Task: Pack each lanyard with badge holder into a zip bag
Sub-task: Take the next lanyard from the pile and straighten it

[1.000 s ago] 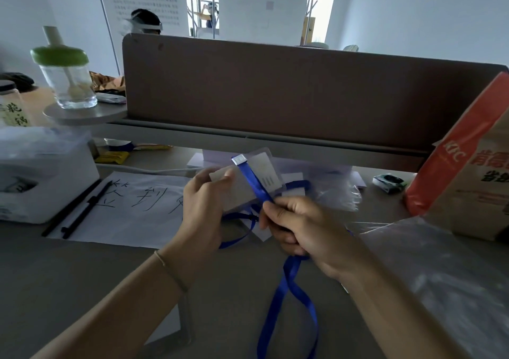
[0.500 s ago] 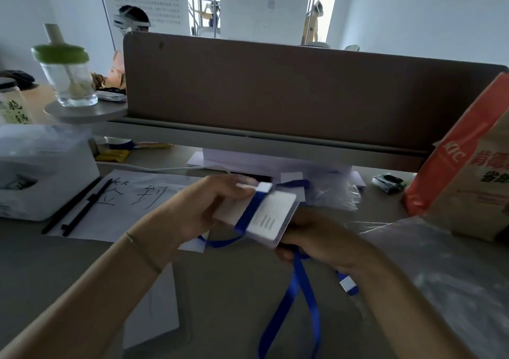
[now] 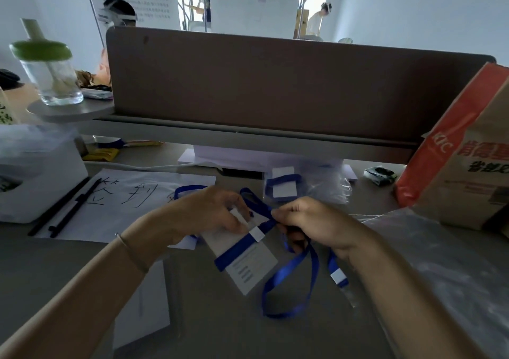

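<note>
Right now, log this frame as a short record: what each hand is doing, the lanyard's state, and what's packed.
left hand: holds the badge holder by its top
right hand: pinches the blue lanyard strap
lanyard state: one band across the holder, the rest hanging in a loose loop
packed: one bagged lanyard behind the hands
loose zip bags: at right, by the paper bag

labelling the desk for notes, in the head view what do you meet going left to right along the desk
white box → black pens → handwritten paper sheet → left hand → badge holder → right hand → small dark packet → KFC paper bag
</note>
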`<state>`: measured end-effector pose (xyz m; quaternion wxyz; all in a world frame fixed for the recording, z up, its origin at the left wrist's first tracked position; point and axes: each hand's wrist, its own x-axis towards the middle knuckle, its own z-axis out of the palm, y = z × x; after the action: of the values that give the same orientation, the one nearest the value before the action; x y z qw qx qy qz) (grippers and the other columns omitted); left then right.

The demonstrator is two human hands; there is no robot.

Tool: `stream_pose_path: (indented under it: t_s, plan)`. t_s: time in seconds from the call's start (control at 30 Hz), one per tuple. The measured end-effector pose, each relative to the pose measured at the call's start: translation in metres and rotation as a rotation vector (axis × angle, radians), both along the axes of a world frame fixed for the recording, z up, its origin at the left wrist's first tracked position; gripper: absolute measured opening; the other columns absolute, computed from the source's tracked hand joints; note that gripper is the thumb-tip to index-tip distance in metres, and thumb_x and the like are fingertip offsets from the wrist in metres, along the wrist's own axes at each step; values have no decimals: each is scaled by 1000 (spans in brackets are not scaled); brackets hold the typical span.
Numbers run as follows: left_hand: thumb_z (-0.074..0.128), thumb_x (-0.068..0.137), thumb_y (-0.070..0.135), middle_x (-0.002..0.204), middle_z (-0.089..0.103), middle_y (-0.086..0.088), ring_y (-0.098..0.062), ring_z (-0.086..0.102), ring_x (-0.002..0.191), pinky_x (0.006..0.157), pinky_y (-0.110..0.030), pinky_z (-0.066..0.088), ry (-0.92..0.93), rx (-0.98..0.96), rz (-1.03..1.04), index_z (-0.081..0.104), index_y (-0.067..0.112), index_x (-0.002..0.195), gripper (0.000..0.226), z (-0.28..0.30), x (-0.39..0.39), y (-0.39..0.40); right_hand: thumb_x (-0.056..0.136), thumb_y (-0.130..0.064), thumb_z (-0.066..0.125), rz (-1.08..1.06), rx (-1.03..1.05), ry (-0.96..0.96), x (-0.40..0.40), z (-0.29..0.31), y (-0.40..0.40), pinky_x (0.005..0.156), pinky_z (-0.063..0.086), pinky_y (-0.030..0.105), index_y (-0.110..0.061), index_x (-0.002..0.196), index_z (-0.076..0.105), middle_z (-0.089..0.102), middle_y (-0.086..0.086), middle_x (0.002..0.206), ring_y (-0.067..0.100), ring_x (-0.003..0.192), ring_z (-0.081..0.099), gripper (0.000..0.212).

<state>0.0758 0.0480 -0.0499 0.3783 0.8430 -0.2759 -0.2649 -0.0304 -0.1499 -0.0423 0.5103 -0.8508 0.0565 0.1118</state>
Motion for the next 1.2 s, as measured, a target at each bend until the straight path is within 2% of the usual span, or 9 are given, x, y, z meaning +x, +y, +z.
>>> stream_pose_path:
  t_s: [0.1,0.27,0.4,0.47,0.63,0.77,0.93,1.1,1.2]
  plan:
    - [79,76,25,97,70,7,-13,68,87,71,-32,58,-111,-52,59,72,36,79,13,2,-3,-4,106,-31,47,-51,28,-45,-2,7,9,54,41,19,-13,67,53,51,-12,46,4,44,50,43]
    - [79,68,38,94,71,10,-10,67,87,75,-40,60,-342,-178,313,73,30,85,19,1,-3,0,106,-30,44,-24,35,-147,-5,8,29,60,44,31,-11,70,50,48,-1,55,14,51,46,41]
    - [81,77,30,82,71,13,2,64,71,56,-18,51,-424,-373,526,73,29,85,11,-1,-3,-2,106,-34,43,19,12,-191,-6,5,43,61,43,29,-13,69,51,55,2,60,16,57,51,43]
    - [80,79,26,80,70,10,-1,65,68,54,-17,49,-390,-506,591,74,26,86,10,1,-3,-2,106,-33,43,61,24,-173,-7,4,48,62,47,28,-11,72,52,58,7,62,16,57,56,42]
    - [77,83,24,78,72,6,-8,67,71,57,-26,54,-134,-776,665,74,19,89,8,8,-2,4,102,-36,45,152,51,-92,-6,-7,52,90,49,62,-10,75,54,64,16,72,41,72,59,38]
    - [70,89,16,90,73,-6,-18,70,81,64,-32,59,207,-941,598,74,13,94,7,17,-3,7,104,-38,44,234,91,8,-2,-13,42,99,48,61,-18,71,50,67,15,76,47,89,67,39]
    - [59,95,18,87,71,-6,-19,68,78,67,-31,54,429,-836,302,68,12,95,11,24,-3,11,107,-24,44,256,251,58,-2,-12,21,78,56,37,-14,72,46,63,12,72,31,78,69,36]
    - [65,80,20,94,69,-14,-24,67,76,58,-26,54,426,-533,-74,70,13,97,18,21,1,18,103,-14,47,224,244,26,-5,-7,3,78,56,41,16,100,54,57,4,69,26,70,64,31]
    - [72,75,23,108,68,-19,-30,66,86,66,-33,55,362,-372,-155,65,6,109,38,16,3,17,102,-12,50,131,226,22,-6,-5,-3,74,56,37,17,106,58,60,29,83,30,73,62,30]
